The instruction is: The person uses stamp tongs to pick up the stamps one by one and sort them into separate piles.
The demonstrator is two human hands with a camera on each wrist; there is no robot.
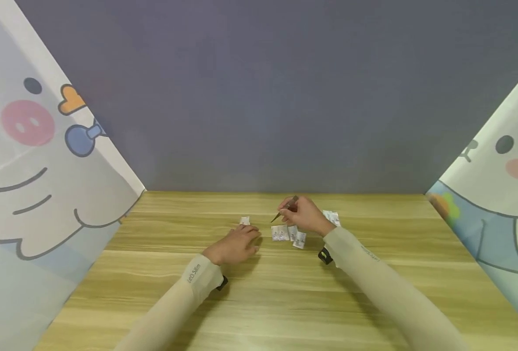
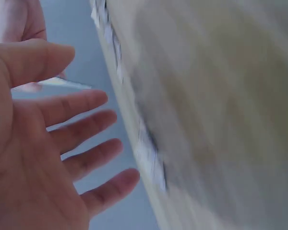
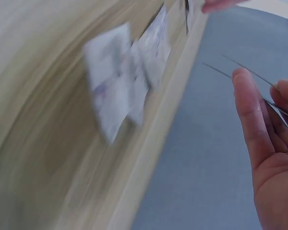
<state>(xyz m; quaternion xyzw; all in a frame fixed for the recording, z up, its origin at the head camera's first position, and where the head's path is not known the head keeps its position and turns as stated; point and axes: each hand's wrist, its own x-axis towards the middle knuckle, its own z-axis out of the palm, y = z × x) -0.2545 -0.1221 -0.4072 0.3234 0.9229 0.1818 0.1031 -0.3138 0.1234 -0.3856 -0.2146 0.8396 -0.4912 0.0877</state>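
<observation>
My right hand (image 1: 303, 214) pinches a pair of dark tweezers (image 1: 285, 208) above the table. In the right wrist view the two thin tips of the tweezers (image 3: 230, 72) stand apart with nothing between them. Beneath and beside that hand lie several small printed white packets (image 1: 280, 233), some overlapping. My left hand (image 1: 234, 245) hovers low over the table, its fingers spread and holding nothing in the left wrist view. Just beyond its fingertips is another white packet (image 1: 244, 221). Whether the left fingertips touch that packet cannot be told.
More white packets (image 1: 331, 217) lie right of the right hand, partly behind the wrist. The wood-grain table (image 1: 259, 302) ends at a grey wall (image 1: 259, 97). Panels printed with cartoon animals flank it, one on the left (image 1: 30, 165) and one on the right (image 1: 500, 195).
</observation>
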